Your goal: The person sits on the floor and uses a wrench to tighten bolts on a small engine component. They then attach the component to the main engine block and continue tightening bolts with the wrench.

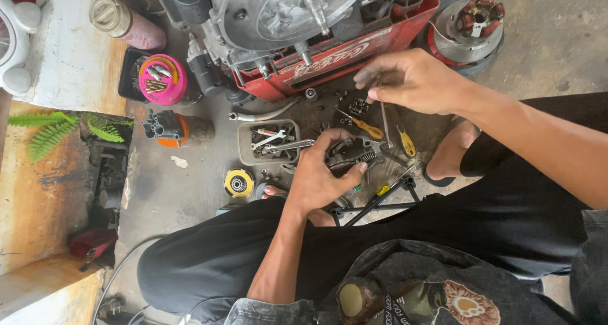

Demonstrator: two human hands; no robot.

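Note:
My left hand (pixel 320 179) grips a dark greasy metal engine part (pixel 351 152) with a coil spring on it, held low over the concrete floor between my knees. Above it my right hand (pixel 411 81) is shut on the top of a thin metal tool (pixel 384 122), whose shaft points straight down onto the part. Just behind the part lie a yellow-handled screwdriver (pixel 369 128) and another yellow-handled tool (pixel 406 141).
An engine (pixel 278 14) rests on a red crate (pixel 354 49) ahead. Also on the floor: a grey tray of wrenches (pixel 269 141), a stator on a wheel (pixel 472 24), a pink tub of bits (pixel 161 78), a yellow disc (pixel 239 183), a black frame (pixel 380 201).

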